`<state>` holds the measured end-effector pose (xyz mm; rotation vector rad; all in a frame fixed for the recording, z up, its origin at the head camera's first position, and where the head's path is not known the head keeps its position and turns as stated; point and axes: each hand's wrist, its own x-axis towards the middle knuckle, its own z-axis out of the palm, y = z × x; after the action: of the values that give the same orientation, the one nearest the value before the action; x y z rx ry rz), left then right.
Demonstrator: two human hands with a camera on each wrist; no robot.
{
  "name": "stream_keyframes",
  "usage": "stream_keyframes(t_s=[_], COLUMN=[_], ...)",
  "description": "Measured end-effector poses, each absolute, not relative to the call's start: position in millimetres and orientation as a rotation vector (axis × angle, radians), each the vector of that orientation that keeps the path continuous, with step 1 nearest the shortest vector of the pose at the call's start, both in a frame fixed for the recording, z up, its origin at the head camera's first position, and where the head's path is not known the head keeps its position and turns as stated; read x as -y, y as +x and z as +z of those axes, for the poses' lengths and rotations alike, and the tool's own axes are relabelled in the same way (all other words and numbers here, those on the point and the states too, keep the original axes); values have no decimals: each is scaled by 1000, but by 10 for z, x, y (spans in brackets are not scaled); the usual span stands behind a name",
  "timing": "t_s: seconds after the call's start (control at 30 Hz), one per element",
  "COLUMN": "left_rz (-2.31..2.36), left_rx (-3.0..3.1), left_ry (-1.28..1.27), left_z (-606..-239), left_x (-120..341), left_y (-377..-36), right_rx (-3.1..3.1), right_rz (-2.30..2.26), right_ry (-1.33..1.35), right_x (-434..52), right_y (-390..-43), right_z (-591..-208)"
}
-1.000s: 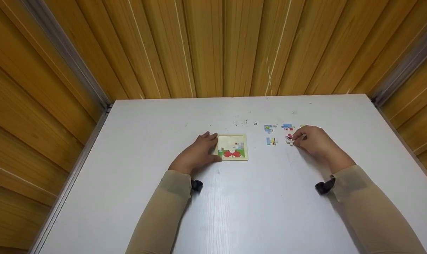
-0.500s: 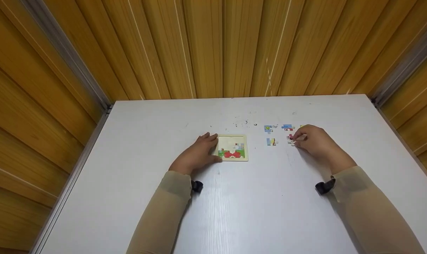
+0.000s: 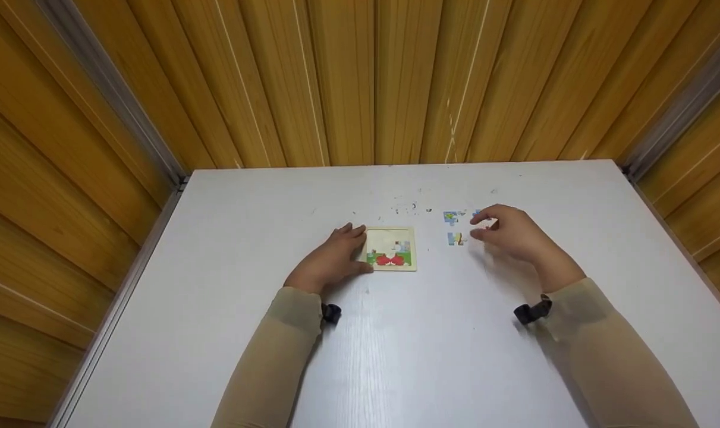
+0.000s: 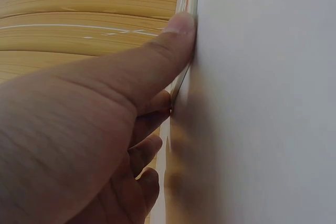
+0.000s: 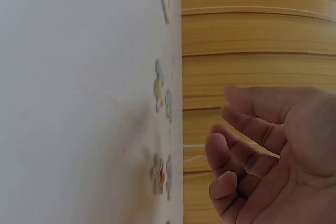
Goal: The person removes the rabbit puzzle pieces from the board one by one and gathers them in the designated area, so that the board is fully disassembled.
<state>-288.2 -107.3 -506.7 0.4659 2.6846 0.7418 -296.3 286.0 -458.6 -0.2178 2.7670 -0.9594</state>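
Observation:
A small square puzzle board with a red, green and white picture lies on the white table. My left hand rests flat on the table at the board's left side. In the left wrist view its straight thumb presses the board's thin edge. My right hand hovers just above the table, right of two loose pieces. Its fingers hang loosely curled and hold nothing. A pink piece lies on the table under it.
Wooden slat walls close the table in at the back and both sides. Small dark specks dot the table behind the board. A black strap sits at each wrist.
My right hand has lifted off the pink piece and moved a little left and up, now covering the pieces at the right. The left hand and board have not moved.

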Motion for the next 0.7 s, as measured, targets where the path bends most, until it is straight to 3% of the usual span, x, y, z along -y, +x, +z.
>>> stream_keyframes(t_s=[0.37, 0.7], left_rz=[765, 761], left_rx=[-2683, -2687], left_ry=[458, 442], left_z=[-5065, -5043], left_x=[1085, 1035], left_y=[-2868, -2877], right_rx=[-2641, -2460], right_rz=[-1379, -1633], right_ry=[-264, -284], right_x=[-2177, -1789], right_y=[-2903, -2892], right_z=[-4346, -4450])
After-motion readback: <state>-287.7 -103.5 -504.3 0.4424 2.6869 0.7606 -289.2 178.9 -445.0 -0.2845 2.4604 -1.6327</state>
